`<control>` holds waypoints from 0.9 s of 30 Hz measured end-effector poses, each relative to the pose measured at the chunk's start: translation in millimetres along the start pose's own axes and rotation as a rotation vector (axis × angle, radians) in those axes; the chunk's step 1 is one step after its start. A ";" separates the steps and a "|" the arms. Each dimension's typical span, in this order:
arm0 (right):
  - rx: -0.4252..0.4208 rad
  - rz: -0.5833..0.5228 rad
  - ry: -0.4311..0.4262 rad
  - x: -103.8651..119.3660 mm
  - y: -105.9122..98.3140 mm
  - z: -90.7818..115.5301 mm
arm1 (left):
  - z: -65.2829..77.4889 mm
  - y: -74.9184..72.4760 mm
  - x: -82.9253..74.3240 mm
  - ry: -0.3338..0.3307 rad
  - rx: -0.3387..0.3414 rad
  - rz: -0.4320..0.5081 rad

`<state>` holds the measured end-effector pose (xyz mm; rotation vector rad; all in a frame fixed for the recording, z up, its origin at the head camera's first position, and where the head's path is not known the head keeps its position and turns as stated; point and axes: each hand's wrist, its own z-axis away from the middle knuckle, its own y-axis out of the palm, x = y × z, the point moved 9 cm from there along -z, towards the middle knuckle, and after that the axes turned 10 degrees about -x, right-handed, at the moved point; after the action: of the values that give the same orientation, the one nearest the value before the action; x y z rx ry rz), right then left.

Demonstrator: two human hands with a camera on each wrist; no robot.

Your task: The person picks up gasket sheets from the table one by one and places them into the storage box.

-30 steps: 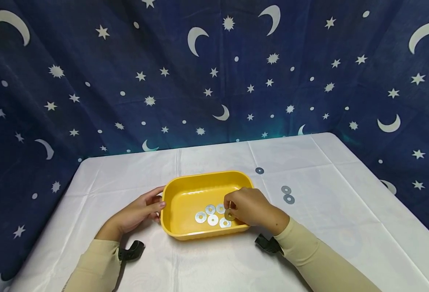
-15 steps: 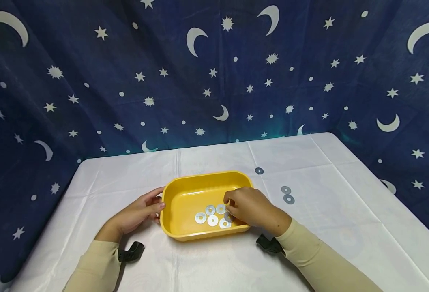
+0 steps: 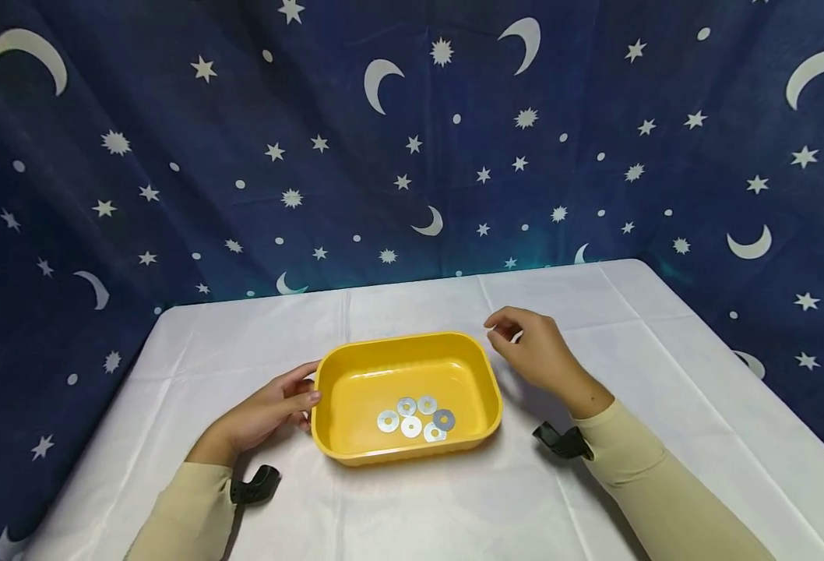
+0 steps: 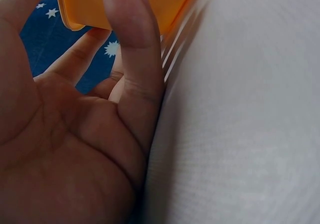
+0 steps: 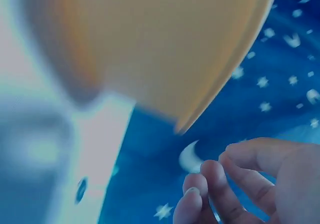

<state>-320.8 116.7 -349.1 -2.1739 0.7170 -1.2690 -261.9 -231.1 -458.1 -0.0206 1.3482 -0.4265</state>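
Observation:
A yellow tray (image 3: 345,389) stands mid-table with several flat metal washers (image 3: 410,426) lying on its floor. My left hand (image 3: 265,409) is at its left end, thumb and fingers touching the rim and outer wall. In the left wrist view, the left fingers (image 4: 132,18) lie fairly straight against the tray (image 4: 90,6). My right hand (image 3: 534,343) hovers beyond the tray's right back corner, its fingers loosely bent with nothing seen between them. One washer (image 5: 81,190) shows on the table in the right wrist view. The other washers on the right are hidden from the head view.
A white cloth covers the table (image 3: 258,327). Behind it hangs a dark blue curtain (image 3: 342,187) with moons and stars. Black wrist mounts (image 3: 256,485) sit under both sleeves.
The right hand has let go of a washer inside the tray, leaving it beside the others. It has moved out over the rim, to the right and away from me. The left hand stays put.

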 end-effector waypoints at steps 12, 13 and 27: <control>0.196 0.105 0.192 -69.3 18.2 -27.8 | -2.7 -0.9 3.8 -0.006 -0.004 0.000; 0.216 0.109 0.201 -72.7 21.6 -29.2 | -2.6 -0.6 3.7 -0.007 -0.002 0.003; 0.366 0.227 0.326 -98.8 43.5 -34.5 | -4.0 1.6 0.8 -0.002 0.013 0.011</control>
<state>-401.0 145.2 -423.9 -1.5678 0.7622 -1.5125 -265.1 -229.0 -460.2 -0.0032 1.3427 -0.4256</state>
